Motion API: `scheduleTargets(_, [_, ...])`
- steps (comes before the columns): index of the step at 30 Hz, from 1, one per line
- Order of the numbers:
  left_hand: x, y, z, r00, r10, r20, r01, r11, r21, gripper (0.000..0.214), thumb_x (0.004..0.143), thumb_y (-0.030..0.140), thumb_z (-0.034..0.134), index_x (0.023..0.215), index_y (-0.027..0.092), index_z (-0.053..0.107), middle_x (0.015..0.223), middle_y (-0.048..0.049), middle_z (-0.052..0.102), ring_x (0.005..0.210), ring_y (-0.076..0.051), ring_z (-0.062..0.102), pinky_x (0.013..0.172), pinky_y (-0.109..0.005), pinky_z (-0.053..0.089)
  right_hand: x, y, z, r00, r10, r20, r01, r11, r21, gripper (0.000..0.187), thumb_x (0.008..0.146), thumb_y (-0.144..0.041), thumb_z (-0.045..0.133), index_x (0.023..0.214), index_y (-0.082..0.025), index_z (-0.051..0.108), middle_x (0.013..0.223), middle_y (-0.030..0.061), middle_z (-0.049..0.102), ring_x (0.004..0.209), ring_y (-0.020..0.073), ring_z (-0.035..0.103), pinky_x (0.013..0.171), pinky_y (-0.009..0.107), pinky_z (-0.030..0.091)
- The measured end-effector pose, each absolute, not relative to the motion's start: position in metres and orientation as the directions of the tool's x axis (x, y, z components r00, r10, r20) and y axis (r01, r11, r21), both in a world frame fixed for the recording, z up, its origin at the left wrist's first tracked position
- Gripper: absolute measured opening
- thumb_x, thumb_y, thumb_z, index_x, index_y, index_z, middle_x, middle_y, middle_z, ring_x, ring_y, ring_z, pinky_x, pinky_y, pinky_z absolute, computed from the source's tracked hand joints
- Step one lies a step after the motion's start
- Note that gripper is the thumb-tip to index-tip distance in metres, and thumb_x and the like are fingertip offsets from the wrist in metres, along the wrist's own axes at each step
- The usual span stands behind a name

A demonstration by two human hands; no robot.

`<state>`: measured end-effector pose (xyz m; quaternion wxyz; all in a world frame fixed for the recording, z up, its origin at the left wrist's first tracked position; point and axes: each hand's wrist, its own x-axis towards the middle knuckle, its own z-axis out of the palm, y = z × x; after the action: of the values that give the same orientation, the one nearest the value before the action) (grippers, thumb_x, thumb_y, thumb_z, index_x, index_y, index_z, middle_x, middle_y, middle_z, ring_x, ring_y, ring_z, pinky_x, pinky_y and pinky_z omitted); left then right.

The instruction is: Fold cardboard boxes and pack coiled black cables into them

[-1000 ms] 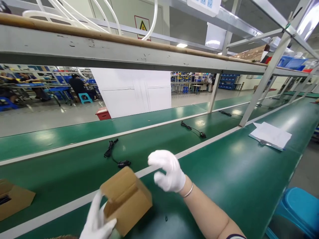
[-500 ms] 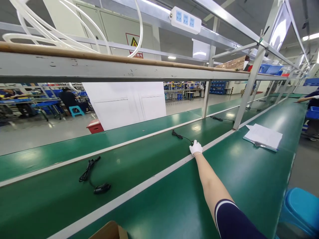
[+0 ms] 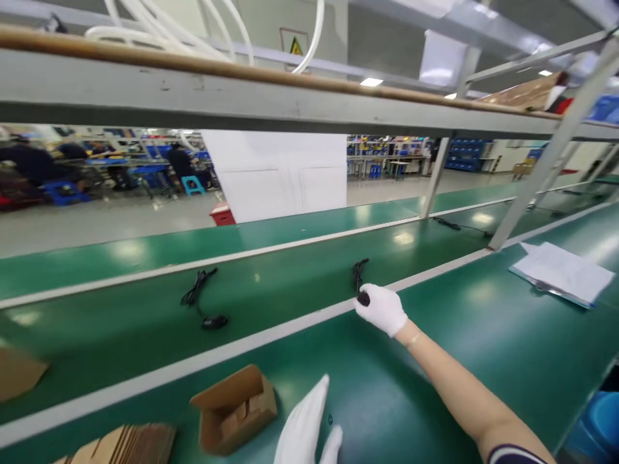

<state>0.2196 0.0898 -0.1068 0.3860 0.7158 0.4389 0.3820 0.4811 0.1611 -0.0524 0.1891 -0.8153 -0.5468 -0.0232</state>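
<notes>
My right hand (image 3: pixel 383 308), in a white glove, is closed on the black plug end of a cable (image 3: pixel 360 277) at the white strip edging the green conveyor belt (image 3: pixel 290 283); the cord trails up behind the hand. My left hand (image 3: pixel 305 430), also gloved, hovers with fingers stretched out just right of an open brown cardboard box (image 3: pixel 235 407) on the near green worktop. It holds nothing.
A second black cable (image 3: pixel 200 300) lies on the belt to the left. A stack of flat cardboard (image 3: pixel 126 444) sits at the bottom left, another cardboard piece (image 3: pixel 17 374) at the left edge. White papers (image 3: pixel 563 273) lie at the right. A grey shelf rail (image 3: pixel 242 103) runs overhead.
My right hand has drawn back from its far reach with the cable plug in its grip. The box now rests on the worktop, and my left hand has come into view beside it.
</notes>
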Motion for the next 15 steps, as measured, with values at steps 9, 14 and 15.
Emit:
scheduleTargets(9, [0.241,0.099,-0.128,0.391,0.920,-0.039,0.137,-0.016,0.990,0.063,0.078,0.024,0.058,0.139,0.017,0.040,0.137,-0.0125,0.055,0.125,-0.025,0.053,0.110,-0.042,0.040,0.396,0.078,-0.048,-0.265,0.964,-0.021,0.854,0.224,-0.470,0.038,0.083,-0.045,0.059,0.116,-0.026,0.061,0.084,-0.0013,0.072,0.073,0.0171,0.067,0.067,0.026,0.048])
scheduleTargets(14, [0.215,0.088,-0.127,0.341,0.931,-0.132,0.164,0.080,0.983,0.052,0.075,0.018,0.059,0.127,0.017,0.053,0.123,-0.0113,0.065,0.118,-0.023,0.059,0.106,-0.042,0.043,0.440,0.155,-0.068,-0.227,0.973,0.034,0.961,0.229,-0.154,0.043,0.087,-0.014,0.048,0.127,-0.024,0.058,0.133,0.0105,0.057,0.121,0.0260,0.052,0.096,0.039,0.041])
scheduleTargets(15, [0.211,0.085,-0.127,0.353,0.925,-0.142,0.186,0.079,0.979,0.056,0.075,0.016,0.058,0.130,0.018,0.051,0.123,-0.0104,0.065,0.118,-0.022,0.059,0.106,-0.041,0.043,0.446,0.170,-0.073,-0.259,0.966,0.021,0.963,0.260,-0.071,0.047,0.082,-0.010,0.052,0.126,-0.024,0.060,0.143,0.0122,0.047,0.130,0.0304,0.042,0.101,0.045,0.036])
